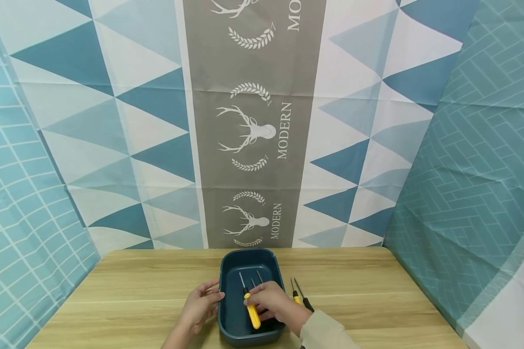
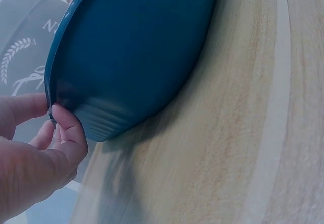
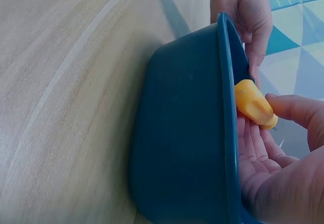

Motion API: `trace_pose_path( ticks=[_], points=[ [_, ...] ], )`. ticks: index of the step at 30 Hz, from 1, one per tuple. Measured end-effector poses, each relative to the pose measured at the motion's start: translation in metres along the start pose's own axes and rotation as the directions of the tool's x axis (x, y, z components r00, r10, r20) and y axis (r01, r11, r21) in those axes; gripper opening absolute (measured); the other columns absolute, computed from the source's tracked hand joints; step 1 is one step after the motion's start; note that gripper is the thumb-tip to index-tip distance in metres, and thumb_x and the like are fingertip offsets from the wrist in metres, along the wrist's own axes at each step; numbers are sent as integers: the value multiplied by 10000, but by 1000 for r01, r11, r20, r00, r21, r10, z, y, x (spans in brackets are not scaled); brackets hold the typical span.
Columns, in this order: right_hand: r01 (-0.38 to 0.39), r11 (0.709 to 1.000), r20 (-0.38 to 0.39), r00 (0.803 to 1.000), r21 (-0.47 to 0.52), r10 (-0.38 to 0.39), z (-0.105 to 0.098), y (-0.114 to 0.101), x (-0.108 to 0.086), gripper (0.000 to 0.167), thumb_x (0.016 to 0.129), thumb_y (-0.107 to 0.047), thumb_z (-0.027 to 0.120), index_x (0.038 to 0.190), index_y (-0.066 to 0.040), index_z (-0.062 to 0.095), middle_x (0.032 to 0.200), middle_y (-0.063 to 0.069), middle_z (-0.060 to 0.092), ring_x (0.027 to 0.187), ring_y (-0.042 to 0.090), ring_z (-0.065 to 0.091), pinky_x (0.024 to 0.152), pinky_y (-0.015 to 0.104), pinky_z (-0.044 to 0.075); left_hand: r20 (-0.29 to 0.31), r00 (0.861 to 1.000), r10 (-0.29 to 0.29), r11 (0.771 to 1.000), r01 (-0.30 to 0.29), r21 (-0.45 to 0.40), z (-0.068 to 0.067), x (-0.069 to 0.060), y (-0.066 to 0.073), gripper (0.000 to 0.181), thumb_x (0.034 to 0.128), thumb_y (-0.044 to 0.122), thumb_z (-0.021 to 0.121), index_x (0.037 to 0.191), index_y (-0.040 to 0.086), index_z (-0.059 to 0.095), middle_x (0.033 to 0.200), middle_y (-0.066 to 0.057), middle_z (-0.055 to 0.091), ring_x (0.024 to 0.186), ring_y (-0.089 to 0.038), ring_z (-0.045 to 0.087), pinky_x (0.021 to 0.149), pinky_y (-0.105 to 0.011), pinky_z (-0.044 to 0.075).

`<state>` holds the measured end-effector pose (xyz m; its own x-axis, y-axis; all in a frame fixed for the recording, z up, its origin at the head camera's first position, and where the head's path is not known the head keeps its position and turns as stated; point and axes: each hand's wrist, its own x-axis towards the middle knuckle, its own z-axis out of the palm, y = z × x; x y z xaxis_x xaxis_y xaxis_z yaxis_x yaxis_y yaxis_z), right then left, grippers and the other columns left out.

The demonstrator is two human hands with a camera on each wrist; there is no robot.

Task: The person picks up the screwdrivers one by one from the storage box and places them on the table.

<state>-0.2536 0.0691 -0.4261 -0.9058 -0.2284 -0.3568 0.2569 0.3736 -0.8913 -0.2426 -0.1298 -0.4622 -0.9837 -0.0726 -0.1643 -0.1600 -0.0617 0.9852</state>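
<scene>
Slim hand tool with a yellow handle, black collar and thin metal shaft (image 1: pixel 252 312) is slanting over the inside of a dark blue, round-cornered, smooth-walled tray (image 1: pixel 236 317), its shaft pointing toward the far end. The person's right hand (image 1: pixel 270 300) is pinching the yellow handle between thumb and fingers, a beige cloth sleeve (image 1: pixel 327 334) covering that forearm. Whether the shaft is touching the tray's floor, I cannot tell. Two more thin metal shafts (image 1: pixel 260 277) are showing inside the tray, just beyond the right hand, which is hiding their lower ends. The left hand (image 1: pixel 199 306) is gripping the tray's left rim, its thumb and fingers closing on the edge. On the pale wood-grain table (image 1: pixel 148 295), just right of the tray, a tool with a yellow and black handle (image 1: pixel 296 297) and a black-handled tool (image 1: pixel 307 304) are lying side by side. Behind, a triangle-patterned cloth (image 1: pixel 157 121) with a grey stag-printed band (image 1: pixel 209 145) is hanging.
</scene>
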Motion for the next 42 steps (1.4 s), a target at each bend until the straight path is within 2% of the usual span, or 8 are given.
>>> trace_pose_path(
  ticks=[6, 21, 29, 34, 42],
  points=[
    [12, 1000, -27, 1000, 3, -12, -6, 1, -2, 265, 777, -121, 728, 1006, -26, 636, 841, 70, 653, 705, 171, 626, 632, 376, 563, 10, 1000, 18, 1000, -18, -9, 0, 0, -1, 565, 830, 32, 639, 1339, -60, 413, 1191, -253, 508, 854, -190, 581, 695, -306, 491],
    [17, 1000, -52, 999, 5, -17, -19, 1, -8, 265, 792, -107, 711, 1020, -10, 616, 859, 84, 646, 725, 180, 610, 658, 391, 559, -4, 1000, 14, 1000, -14, 1, -3, 1, -3, 555, 834, 38, 644, 1332, -63, 421, 1161, -227, 523, 814, -169, 578, 679, -298, 494],
    [49, 997, -21, 999, 53, -48, -27, 5, -10, 306, 799, -102, 692, 1053, 23, 576, 894, 113, 659, 735, 182, 628, 641, 369, 559, -9, 1000, 11, 1000, -11, 2, -3, 3, -4, 549, 826, 29, 645, 1324, -63, 432, 1156, -227, 535, 811, -165, 580, 679, -298, 496],
    [62, 996, -9, 998, 71, -61, -33, 5, -13, 325, 809, -102, 680, 1081, 30, 562, 957, 151, 677, 751, 187, 630, 669, 394, 557, -6, 1000, 15, 1000, -15, -2, -3, 2, -4, 553, 829, 28, 642, 1329, -63, 425, 1140, -210, 540, 804, -163, 579, 674, -292, 493],
    [74, 995, -20, 997, 72, -72, -41, 7, -15, 333, 804, -98, 682, 1088, 32, 568, 900, 101, 669, 749, 190, 610, 688, 411, 553, -9, 1000, 13, 1000, -13, -1, 0, 1, -2, 550, 827, 26, 642, 1327, -59, 431, 1162, -229, 535, 809, -168, 586, 677, -297, 492]
  ],
)
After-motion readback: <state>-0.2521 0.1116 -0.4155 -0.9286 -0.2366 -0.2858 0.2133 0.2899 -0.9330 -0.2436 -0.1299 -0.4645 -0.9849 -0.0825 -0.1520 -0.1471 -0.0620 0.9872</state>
